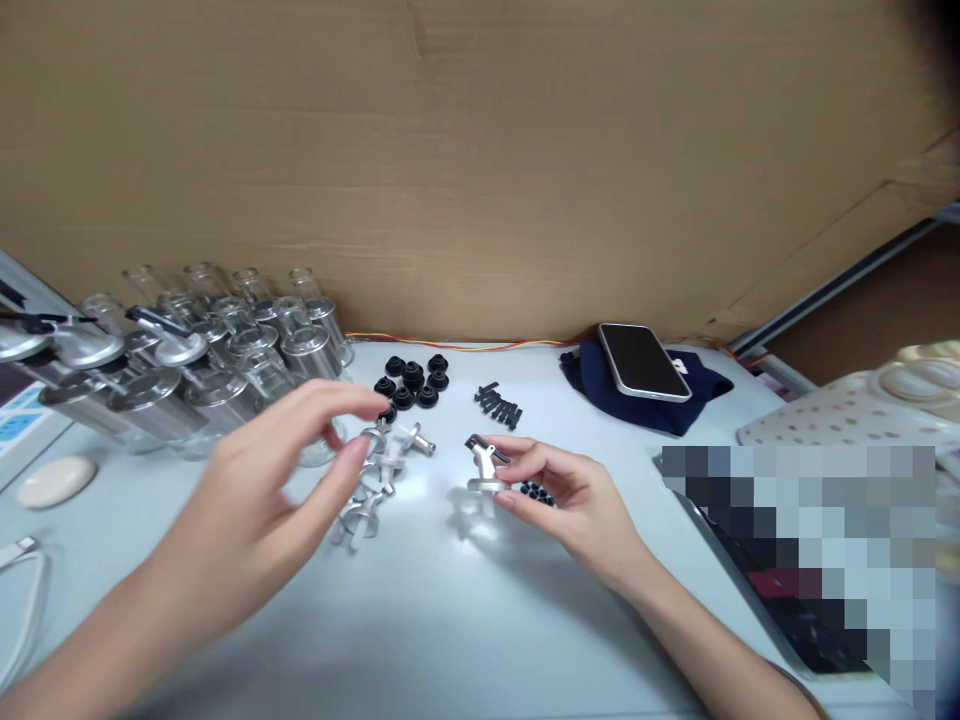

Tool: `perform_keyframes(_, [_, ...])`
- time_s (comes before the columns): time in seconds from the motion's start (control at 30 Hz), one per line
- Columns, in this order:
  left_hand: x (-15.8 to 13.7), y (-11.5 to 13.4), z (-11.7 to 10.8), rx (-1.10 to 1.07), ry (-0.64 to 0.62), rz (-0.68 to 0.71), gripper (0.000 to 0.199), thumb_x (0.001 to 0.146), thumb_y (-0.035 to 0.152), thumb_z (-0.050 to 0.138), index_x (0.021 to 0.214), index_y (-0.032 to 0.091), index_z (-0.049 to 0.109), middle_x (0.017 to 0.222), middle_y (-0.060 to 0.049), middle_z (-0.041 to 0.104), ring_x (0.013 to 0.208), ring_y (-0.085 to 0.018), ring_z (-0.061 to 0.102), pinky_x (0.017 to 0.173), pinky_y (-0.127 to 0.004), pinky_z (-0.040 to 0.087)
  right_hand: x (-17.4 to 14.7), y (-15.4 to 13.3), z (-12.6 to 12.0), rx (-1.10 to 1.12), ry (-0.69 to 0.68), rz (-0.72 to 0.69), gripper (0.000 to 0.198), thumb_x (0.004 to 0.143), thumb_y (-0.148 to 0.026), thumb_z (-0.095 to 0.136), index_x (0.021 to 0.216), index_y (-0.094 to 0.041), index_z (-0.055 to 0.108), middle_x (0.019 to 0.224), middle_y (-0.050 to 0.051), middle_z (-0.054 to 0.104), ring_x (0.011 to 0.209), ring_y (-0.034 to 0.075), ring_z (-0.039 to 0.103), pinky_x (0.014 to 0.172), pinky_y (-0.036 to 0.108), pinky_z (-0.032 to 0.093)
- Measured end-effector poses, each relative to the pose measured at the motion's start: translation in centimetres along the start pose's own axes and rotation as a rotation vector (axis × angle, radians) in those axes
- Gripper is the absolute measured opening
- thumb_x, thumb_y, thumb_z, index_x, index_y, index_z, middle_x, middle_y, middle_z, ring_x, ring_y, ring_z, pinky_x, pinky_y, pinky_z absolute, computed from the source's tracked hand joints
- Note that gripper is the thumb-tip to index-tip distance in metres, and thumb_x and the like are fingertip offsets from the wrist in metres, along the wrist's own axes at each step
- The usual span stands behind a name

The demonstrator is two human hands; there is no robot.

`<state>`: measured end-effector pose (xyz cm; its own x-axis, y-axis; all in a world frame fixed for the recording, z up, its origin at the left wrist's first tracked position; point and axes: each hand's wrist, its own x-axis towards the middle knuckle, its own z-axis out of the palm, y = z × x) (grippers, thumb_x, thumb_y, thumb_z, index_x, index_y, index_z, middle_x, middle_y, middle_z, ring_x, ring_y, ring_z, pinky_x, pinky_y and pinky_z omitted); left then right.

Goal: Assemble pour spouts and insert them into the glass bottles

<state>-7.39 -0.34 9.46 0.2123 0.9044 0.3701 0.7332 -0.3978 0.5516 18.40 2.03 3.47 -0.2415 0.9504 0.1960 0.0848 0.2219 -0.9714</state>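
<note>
My right hand [574, 505] pinches a silver pourer spout [487, 470] with a black flip lever, held upright above the table. My left hand [277, 500] is open, thumb and forefinger apart. Its forefinger tip is by the nearest of several black ribbed rubber stoppers [412, 376]; whether it touches cannot be told. Beneath and beside that hand lie several loose silver pourer spouts [388, 462] with clear tubes. Small black levers [499, 405] are piled past my right hand. Small black round parts [537, 492] show partly behind the right fingers.
Glass bottles with metal sleeves [304, 345] crowd the left back, some topped with pourers. A white oval object [57, 482] and a white cable [30, 610] lie at left. A phone [643, 362] rests on dark blue cloth [600, 385]. A dotted bag [832, 408] and a tablet-like device [780, 610] are at right.
</note>
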Motion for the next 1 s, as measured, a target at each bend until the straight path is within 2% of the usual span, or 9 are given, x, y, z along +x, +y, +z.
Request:
perform_keyframes(0.07, [3.2,-0.3,1.6,0.112,-0.12,0.061,0.022,0.091,0.023,0.046,0.107,0.019,0.06,0.105,-0.006,0.065,0.087,-0.021,0.062,0.078,-0.034,0.052,0.0,0.1,0.0,-0.002,-0.002,0.02,0.01,0.07,-0.025,0.075,0.068,-0.019,0.067,0.104,0.011,0.07,0.104,0.025,0.065,0.082,0.037,0.055])
perform_keyframes(0.13, [5.7,-1.2,3.8,0.239,-0.227,0.106,0.027,0.09,0.013,0.041,0.11,0.014,0.059,0.105,-0.01,0.065,0.093,-0.023,0.062,0.082,-0.035,0.05,0.0,0.3,-0.1,-0.001,0.0,0.025,0.01,0.069,-0.023,0.076,0.068,-0.019,0.067,0.106,0.011,0.066,0.099,0.023,0.065,0.081,0.035,0.055])
perform_keyframes(0.27, [8.2,-2.8,7.6,0.47,-0.361,0.132,0.031,0.087,0.005,0.042,0.109,0.012,0.062,0.108,-0.014,0.064,0.103,-0.027,0.059,0.083,-0.036,0.049,0.2,0.5,-0.3,0.021,-0.025,0.016,0.008,0.069,-0.023,0.075,0.074,-0.021,0.069,0.104,0.008,0.06,0.091,0.019,0.064,0.079,0.033,0.055])
perform_keyframes(0.47, [9.8,-3.6,9.7,0.522,-0.381,0.109,0.021,0.085,0.008,0.051,0.097,0.013,0.068,0.099,-0.013,0.067,0.094,-0.027,0.062,0.074,-0.033,0.05,0.2,0.4,-0.4,0.016,-0.063,-0.032,0.013,0.073,-0.02,0.071,0.086,-0.025,0.073,0.102,0.006,0.057,0.087,0.017,0.063,0.077,0.032,0.055])
perform_keyframes(0.67, [9.9,-3.2,9.4,0.469,-0.318,0.083,0.016,0.085,0.014,0.055,0.095,0.013,0.067,0.097,-0.012,0.068,0.094,-0.026,0.063,0.077,-0.032,0.049,0.1,0.0,-0.5,-0.048,0.015,-0.101,0.014,0.074,-0.025,0.073,0.088,-0.025,0.075,0.101,0.007,0.062,0.096,0.021,0.062,0.085,0.037,0.053])
perform_keyframes(0.73, [8.9,-2.3,8.7,0.393,-0.269,0.088,0.017,0.087,0.019,0.054,0.099,0.014,0.065,0.097,-0.01,0.067,0.092,-0.023,0.063,0.079,-0.031,0.049,0.1,0.1,-0.6,-0.04,0.068,-0.102,0.012,0.076,-0.026,0.071,0.088,-0.025,0.075,0.1,0.007,0.062,0.096,0.021,0.062,0.084,0.037,0.053])
perform_keyframes(0.8, [7.2,-1.2,7.8,0.184,-0.216,0.052,0.017,0.086,0.024,0.056,0.098,0.015,0.063,0.091,-0.006,0.068,0.081,-0.018,0.063,0.074,-0.029,0.05,0.2,0.2,-0.7,0.002,0.125,-0.104,0.011,0.077,-0.027,0.071,0.088,-0.025,0.074,0.1,0.006,0.061,0.09,0.019,0.063,0.081,0.035,0.055])
perform_keyframes(0.9, [3.8,0.1,7.2,-0.309,-0.213,-0.125,0.013,0.081,0.027,0.059,0.088,0.017,0.062,0.082,-0.003,0.067,0.068,-0.015,0.061,0.062,-0.026,0.049,0.4,0.3,-0.6,0.072,0.178,-0.115,0.012,0.076,-0.027,0.073,0.088,-0.025,0.072,0.097,0.005,0.06,0.083,0.016,0.063,0.078,0.033,0.056])
perform_keyframes(1.0, [0.9,0.6,7.7,-0.689,-0.228,-0.335,0.013,0.075,0.026,0.064,0.083,0.016,0.061,0.084,-0.004,0.066,0.069,-0.014,0.062,0.066,-0.026,0.051,0.4,0.3,-0.4,0.098,0.186,-0.105,0.013,0.073,-0.029,0.076,0.085,-0.024,0.073,0.095,0.005,0.06,0.082,0.017,0.064,0.073,0.031,0.058])
